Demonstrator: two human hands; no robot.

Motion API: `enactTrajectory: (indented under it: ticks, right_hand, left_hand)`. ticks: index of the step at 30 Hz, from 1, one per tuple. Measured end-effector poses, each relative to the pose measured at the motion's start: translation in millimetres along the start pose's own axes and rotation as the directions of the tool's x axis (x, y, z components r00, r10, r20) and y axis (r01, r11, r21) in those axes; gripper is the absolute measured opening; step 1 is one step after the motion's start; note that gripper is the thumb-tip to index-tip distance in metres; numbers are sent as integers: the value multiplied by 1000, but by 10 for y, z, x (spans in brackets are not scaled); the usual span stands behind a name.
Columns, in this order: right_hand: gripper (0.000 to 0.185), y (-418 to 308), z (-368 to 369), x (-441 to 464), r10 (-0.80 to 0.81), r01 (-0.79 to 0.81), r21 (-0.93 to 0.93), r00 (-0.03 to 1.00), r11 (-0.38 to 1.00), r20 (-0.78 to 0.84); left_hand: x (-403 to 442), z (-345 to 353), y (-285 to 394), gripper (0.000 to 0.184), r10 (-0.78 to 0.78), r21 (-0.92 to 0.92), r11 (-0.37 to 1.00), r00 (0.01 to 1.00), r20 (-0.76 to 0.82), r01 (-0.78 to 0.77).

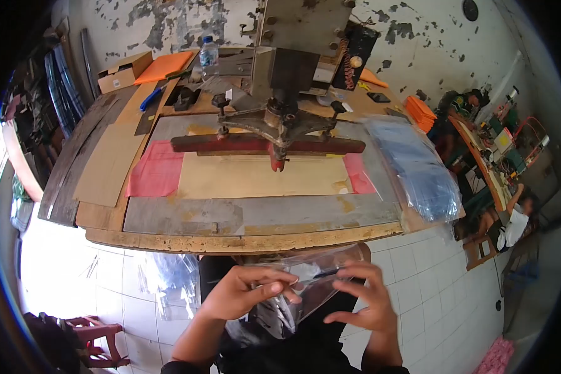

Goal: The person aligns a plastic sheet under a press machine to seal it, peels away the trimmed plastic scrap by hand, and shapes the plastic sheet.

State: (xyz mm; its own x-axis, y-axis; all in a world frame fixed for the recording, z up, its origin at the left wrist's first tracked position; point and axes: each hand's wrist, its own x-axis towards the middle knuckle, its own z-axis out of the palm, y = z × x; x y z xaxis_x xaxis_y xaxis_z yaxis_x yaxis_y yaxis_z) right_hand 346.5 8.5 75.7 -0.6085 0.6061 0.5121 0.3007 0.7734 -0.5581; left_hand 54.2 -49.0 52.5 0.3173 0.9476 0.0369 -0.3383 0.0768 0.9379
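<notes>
Over my lap, below the front edge of the table, my left hand [250, 292] pinches a clear plastic bag [321, 293] between thumb and fingers. The plastic is shiny and creased, and it spans the gap between my hands. My right hand [366, 298] is at its right side with the fingers spread and curved; whether the fingertips touch the plastic I cannot tell. Above my hands, on the table, stands a press with a red-brown horizontal bar [230, 143]. Beneath the bar lies a cream sheet [249, 181] with pink pieces [156, 169] at its ends.
A stack of clear plastic bags [414, 165] lies on the table's right. At the back are a cardboard box [124, 71], a water bottle [209, 57], a blue cutter [149, 100] and a phone [378, 97]. Two people sit at the right; a red stool [96, 333] stands lower left.
</notes>
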Motion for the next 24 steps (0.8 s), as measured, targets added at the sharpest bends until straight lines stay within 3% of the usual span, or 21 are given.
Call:
enactTrajectory:
  ticks: [4, 6, 8, 9, 12, 14, 15, 17, 18, 20, 21, 22, 24]
  right_hand:
    - [35, 33, 357, -82, -191, 155, -278, 976, 948, -105]
    - [29, 111, 365, -125, -203, 161, -273, 970, 949, -134]
    - [25, 161, 349, -111, -216, 167, -265, 963, 950, -165]
    - [24, 178, 341, -90, -217, 169, -234, 956, 957, -196]
    - [23, 216, 266, -37, -220, 186, -183, 957, 965, -187]
    - [24, 225, 219, -7, -98, 98, -6, 990, 995, -106]
    - [24, 227, 149, 21, -95, 95, -4, 990, 995, -103]
    - [22, 198, -18, 107, 4, -26, 87, 971, 996, 240]
    - [22, 142, -47, 140, 8, -30, 90, 970, 996, 244]
    - [25, 16, -55, 198, 170, -194, 312, 980, 930, 103]
    - [39, -19, -14, 230, 192, -191, 361, 981, 913, 34]
    - [39, -70, 23, 298, 197, -195, 361, 980, 912, 33]
    - [52, -161, 92, 430, 183, -198, 103, 973, 975, 140]
  left_hand:
    - [113, 4, -176, 33, 5, -128, 992, 999, 52, 2]
    - [136, -9, -168, 33, -34, -141, 989, 998, 58, 42]
    - [149, -49, -188, 31, -61, -98, 993, 992, 107, 72]
    - [176, -57, -177, 27, 45, 94, 994, 998, 53, -50]
    - [228, -153, -222, 22, 154, 184, 969, 985, 81, -167]
    - [245, -139, -189, 20, 167, 183, 966, 982, 93, -182]
    - [246, -128, -201, 20, 154, 198, 966, 984, 87, -168]
    - [251, -80, -137, 19, 111, 261, 957, 990, 85, -129]
    - [253, -47, -114, 19, 107, 257, 958, 991, 81, -124]
    - [273, 19, -102, 19, 141, 448, 872, 977, 158, -199]
    - [275, 58, -155, 20, 161, 440, 874, 977, 139, -207]
    - [282, 92, -170, 20, 156, 439, 875, 977, 142, -204]
    - [299, 136, -180, 21, 151, 499, 845, 981, 125, -193]
